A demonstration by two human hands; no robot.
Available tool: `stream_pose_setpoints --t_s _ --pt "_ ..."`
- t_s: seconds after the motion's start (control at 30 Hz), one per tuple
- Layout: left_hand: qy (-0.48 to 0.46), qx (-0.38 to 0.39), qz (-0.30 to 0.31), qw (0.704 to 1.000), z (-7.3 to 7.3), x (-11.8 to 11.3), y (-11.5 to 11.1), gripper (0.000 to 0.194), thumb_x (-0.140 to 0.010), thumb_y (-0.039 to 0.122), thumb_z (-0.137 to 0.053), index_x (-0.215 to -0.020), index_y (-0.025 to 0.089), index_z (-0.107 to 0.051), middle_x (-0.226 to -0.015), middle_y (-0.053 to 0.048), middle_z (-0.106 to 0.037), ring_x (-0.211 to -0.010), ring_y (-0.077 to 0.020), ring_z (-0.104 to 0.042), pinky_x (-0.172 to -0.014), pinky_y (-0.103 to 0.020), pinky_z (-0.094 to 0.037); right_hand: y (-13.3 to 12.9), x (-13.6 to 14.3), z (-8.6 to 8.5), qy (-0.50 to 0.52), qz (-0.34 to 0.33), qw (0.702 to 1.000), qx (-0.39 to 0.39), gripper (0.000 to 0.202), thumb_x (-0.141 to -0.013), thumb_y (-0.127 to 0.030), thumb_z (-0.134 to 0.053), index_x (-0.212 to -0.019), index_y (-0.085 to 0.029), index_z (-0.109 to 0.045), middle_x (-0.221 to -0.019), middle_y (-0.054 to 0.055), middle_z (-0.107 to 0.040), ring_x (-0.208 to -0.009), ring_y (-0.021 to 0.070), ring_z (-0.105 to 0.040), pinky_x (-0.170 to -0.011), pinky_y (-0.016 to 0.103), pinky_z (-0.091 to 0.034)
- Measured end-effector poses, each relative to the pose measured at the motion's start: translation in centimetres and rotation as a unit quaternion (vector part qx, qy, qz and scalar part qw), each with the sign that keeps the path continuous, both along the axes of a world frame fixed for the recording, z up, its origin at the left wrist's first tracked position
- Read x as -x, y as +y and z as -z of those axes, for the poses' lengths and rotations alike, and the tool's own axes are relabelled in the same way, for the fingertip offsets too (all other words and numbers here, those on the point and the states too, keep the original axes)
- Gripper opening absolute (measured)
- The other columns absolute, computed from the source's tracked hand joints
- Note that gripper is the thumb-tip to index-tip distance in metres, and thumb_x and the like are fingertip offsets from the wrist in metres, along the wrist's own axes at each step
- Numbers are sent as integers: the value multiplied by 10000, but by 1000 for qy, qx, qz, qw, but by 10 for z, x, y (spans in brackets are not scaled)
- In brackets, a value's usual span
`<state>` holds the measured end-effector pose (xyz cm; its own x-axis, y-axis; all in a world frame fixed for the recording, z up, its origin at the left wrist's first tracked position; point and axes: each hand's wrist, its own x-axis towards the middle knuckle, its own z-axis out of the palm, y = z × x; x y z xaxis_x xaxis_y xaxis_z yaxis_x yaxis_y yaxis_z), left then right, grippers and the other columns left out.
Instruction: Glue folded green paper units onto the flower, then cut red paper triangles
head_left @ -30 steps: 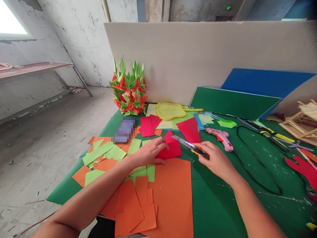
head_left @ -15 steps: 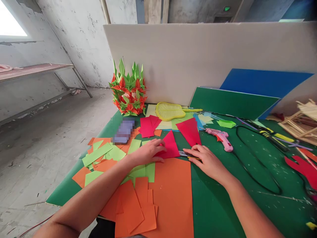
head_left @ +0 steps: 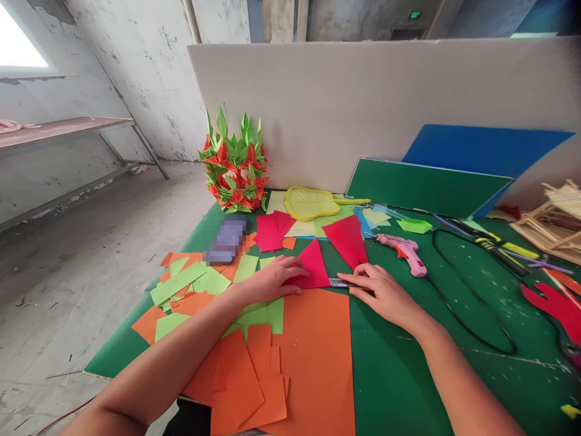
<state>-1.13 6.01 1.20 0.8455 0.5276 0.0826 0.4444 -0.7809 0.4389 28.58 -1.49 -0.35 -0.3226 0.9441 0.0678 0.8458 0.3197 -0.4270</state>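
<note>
My left hand (head_left: 276, 278) lies with fingers stretched out over the left side of a folded pink-red paper (head_left: 313, 266). Its fingertips touch that paper. In my right hand (head_left: 379, 290) is a small utility knife (head_left: 338, 283), mostly hidden under the fingers; its silvery blade end meets the paper's lower right corner. Just beyond the right hand lies another pink-red paper triangle (head_left: 345, 239). A large orange sheet (head_left: 318, 357) spreads below both hands, with smaller orange pieces (head_left: 242, 372) on its left part.
Green paper pieces (head_left: 179, 283) and a phone-like blurred object (head_left: 227, 241) lie on the left. Behind stand a paper-flower piece (head_left: 236, 163) and a yellow fly swatter (head_left: 313, 203). A pink glue gun (head_left: 406, 253) with a looping black cord lies on the right of the green table (head_left: 408, 387).
My right hand has shifted very slightly to the right with the knife. My left hand stays on the pink-red paper, almost unmoved.
</note>
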Motion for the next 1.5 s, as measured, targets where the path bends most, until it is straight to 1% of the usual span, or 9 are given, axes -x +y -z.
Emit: stream_pose_setpoints --t_s 0.07,0.13,0.2,0.4,0.8,1.0,1.17,1.33,1.5 --pt "2 7 4 1000 0 1 1 331 -968 332 -416 -1257 266 -564 -1259 -85 -519 -1130 -232 -514 -1001 -377 -401 0 1 2 -7 1 1000 -2 364 -952 -356 -437 -1294 -404 -551 -1048 51 -547 -1030 235 -508 -889 420 -458" --pt "1 12 13 1000 1 1 2 362 -990 241 -330 -1270 281 -556 -1266 -77 -514 -1130 -213 -518 -1000 -363 -399 1 2 3 -10 2 1000 1 363 -955 -353 -432 -1293 -424 -546 -1047 46 -544 -1029 233 -502 -889 416 -452" --pt "-2 12 17 1000 2 2 4 395 -987 191 -303 -1282 292 -544 -1276 -70 -505 -1139 -204 -512 -996 -349 -399 1 1 3 -6 1 1000 5 360 -954 -363 -435 -1287 -440 -545 -1030 45 -544 -1031 234 -497 -885 409 -449" --pt "-5 17 19 1000 8 2 7 378 -980 189 -334 -1274 292 -548 -1281 -61 -500 -1142 -193 -510 -999 -331 -392 3 -3 1 6 -14 1000 27 360 -951 -388 -436 -1289 -457 -538 -996 41 -536 -1041 236 -489 -875 391 -445" --pt "-8 17 30 999 6 2 9 381 -973 183 -356 -1275 298 -558 -1282 -60 -513 -1154 -193 -515 -1017 -334 -387 0 -17 -2 23 -32 996 77 362 -942 -421 -456 -1294 -457 -532 -1036 40 -518 -1056 227 -488 -920 393 -421" --pt "-14 28 26 999 7 2 10 381 -963 179 -382 -1271 295 -573 -1270 -67 -515 -1152 -200 -518 -1015 -340 -404 -1 -9 -5 17 -34 998 55 361 -956 -436 -421 -1298 -441 -536 -1014 42 -530 -1032 226 -503 -873 380 -446" --pt "-6 11 -2 1000 9 -6 6 376 -962 172 -377 -1266 266 -576 -1279 -85 -513 -1152 -213 -515 -1004 -367 -417 -1 -7 -6 26 -18 999 22 349 -940 -437 -458 -1266 -403 -575 -1026 45 -549 -1017 228 -525 -864 381 -463" --pt "-18 9 -17 1000 9 -10 2 354 -950 157 -394 -1234 240 -589 -1279 -83 -533 -1158 -215 -517 -1004 -358 -423 2 -7 1 19 -40 999 -10 340 -947 -390 -456 -1261 -400 -586 -995 51 -561 -987 228 -528 -831 378 -472" --pt "3 1 4 1000 7 -6 3 379 -955 155 -369 -1268 251 -561 -1308 -77 -523 -1161 -218 -516 -1014 -374 -411 6 -5 6 23 -52 998 -23 347 -944 -365 -467 -1272 -402 -575 -984 52 -563 -958 223 -527 -810 374 -472"
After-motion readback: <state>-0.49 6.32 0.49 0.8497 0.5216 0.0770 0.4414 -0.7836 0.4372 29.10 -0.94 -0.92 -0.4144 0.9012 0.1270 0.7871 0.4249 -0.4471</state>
